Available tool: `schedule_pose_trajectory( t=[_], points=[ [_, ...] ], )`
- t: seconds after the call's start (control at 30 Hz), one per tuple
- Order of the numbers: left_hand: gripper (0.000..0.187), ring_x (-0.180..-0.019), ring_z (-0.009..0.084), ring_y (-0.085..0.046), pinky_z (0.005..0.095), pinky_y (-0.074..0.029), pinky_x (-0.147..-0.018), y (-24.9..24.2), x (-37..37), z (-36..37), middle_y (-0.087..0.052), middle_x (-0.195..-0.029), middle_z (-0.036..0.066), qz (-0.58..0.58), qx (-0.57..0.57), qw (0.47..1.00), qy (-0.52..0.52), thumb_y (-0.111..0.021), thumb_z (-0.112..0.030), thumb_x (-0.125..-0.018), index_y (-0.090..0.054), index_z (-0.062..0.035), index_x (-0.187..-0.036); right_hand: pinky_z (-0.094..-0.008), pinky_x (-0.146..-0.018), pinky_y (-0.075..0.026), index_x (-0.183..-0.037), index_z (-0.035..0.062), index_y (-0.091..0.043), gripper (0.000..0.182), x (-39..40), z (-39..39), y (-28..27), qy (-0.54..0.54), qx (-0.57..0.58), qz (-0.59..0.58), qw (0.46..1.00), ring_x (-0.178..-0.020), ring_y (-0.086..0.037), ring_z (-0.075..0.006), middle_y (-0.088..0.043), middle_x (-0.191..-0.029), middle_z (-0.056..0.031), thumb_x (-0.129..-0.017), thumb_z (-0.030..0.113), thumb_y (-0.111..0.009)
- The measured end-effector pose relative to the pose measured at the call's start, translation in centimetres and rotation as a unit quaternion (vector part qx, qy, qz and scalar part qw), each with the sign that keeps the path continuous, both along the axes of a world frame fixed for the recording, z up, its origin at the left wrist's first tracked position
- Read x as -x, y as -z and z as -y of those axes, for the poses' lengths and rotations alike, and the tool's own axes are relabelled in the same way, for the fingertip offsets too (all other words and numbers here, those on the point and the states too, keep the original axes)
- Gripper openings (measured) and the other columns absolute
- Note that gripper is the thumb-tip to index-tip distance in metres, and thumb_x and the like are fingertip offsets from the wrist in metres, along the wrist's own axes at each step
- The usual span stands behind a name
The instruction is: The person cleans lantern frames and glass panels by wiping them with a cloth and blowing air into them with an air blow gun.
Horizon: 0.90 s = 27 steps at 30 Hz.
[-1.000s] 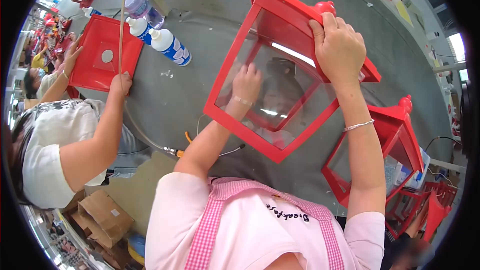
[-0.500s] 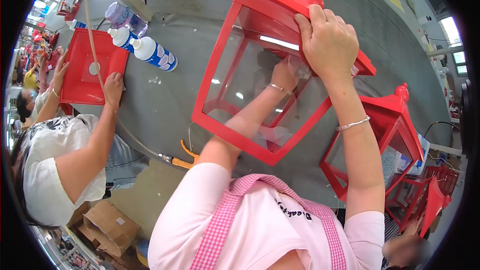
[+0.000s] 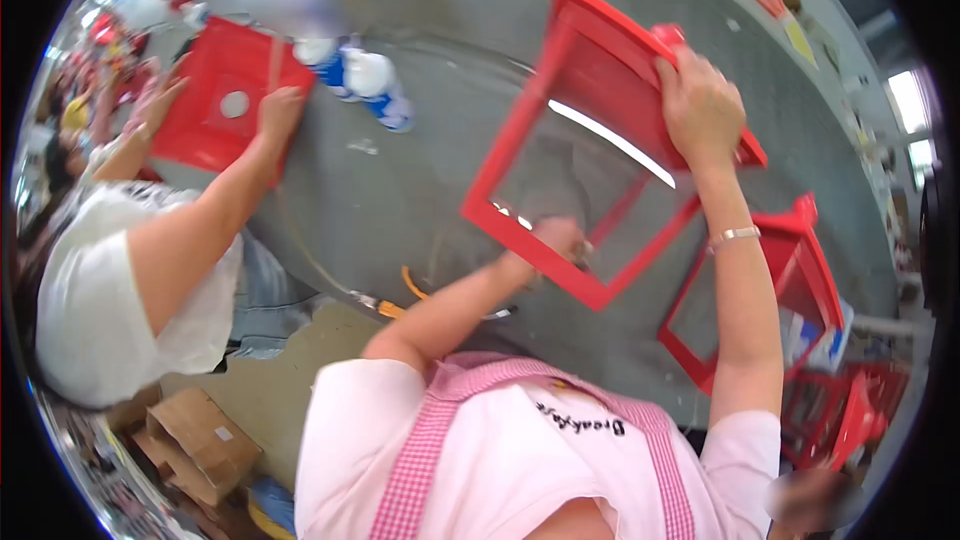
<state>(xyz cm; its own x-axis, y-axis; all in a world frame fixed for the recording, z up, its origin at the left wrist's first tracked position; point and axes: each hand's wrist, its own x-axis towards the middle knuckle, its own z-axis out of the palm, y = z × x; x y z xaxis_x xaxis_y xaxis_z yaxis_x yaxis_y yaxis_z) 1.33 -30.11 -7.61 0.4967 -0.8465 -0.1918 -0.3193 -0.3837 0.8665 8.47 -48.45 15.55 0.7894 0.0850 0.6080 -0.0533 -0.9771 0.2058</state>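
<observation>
A red lantern point(image 3: 615, 75) with clear panes is tilted over the grey table. My right hand point(image 3: 705, 115) is closed around the top of its roof, by the round knob. Near the lantern's lower edge, my left hand point(image 3: 560, 238) shows partly through the pane, its fingers curled. Blur and the pane hide what, if anything, they hold. A second red lantern point(image 3: 822, 275) stands at the right, beside my right forearm.
At the left, a co-worker's hands hold a red square part point(image 3: 215, 60) with a white disc. White-and-blue bottles point(image 3: 372, 75) stand between us. An orange-ended hose point(image 3: 385, 308) hangs at the table's near edge. Cardboard boxes point(image 3: 205, 440) lie on the floor.
My left hand has drawn down from deep inside the lantern to near its lower edge. The lantern and my right hand appear further right, as the view has shifted too.
</observation>
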Motion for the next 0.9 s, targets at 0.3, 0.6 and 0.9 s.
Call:
schedule_pose_trajectory(
  t=[0.3,0.6,0.9],
  points=[
    [0.024,-0.085,0.0366,-0.065,0.0467,-0.053,-0.074,4.9,0.8,1.4,-0.065,-0.080,0.018,0.211,0.058,0.974,-0.060,-0.066,-0.029,-0.076,-0.069,-0.0050,-0.073,-0.0452,-0.077,-0.051,-0.113,0.0045,-0.062,0.031,0.1,-0.2,0.7,-0.004,-0.045,-0.030,0.999,-0.090,-0.066,-0.0347,-0.069,-0.103,-0.0147,-0.101,0.029,-0.048],
    [0.027,-0.082,0.0370,-0.063,0.0458,-0.052,-0.074,7.4,0.8,2.1,-0.063,-0.080,0.018,0.239,0.101,0.964,-0.065,-0.069,-0.031,-0.075,-0.067,-0.0040,-0.073,-0.0439,-0.075,-0.050,-0.111,0.0071,-0.058,0.032,0.4,-0.2,0.7,0.030,-0.046,-0.042,0.998,-0.089,-0.065,-0.0328,-0.068,-0.100,-0.0124,-0.104,0.033,-0.042],
    [0.024,-0.083,0.0368,-0.061,0.0455,-0.050,-0.073,7.5,1.1,1.9,-0.059,-0.084,0.016,0.170,0.146,0.972,-0.071,-0.072,-0.026,-0.070,-0.063,-0.0036,-0.074,-0.0436,-0.075,-0.050,-0.112,0.0077,-0.058,0.031,0.6,-0.2,0.7,0.032,-0.055,-0.043,0.997,-0.088,-0.065,-0.0326,-0.068,-0.100,-0.0119,-0.104,0.033,-0.041]
  ],
)
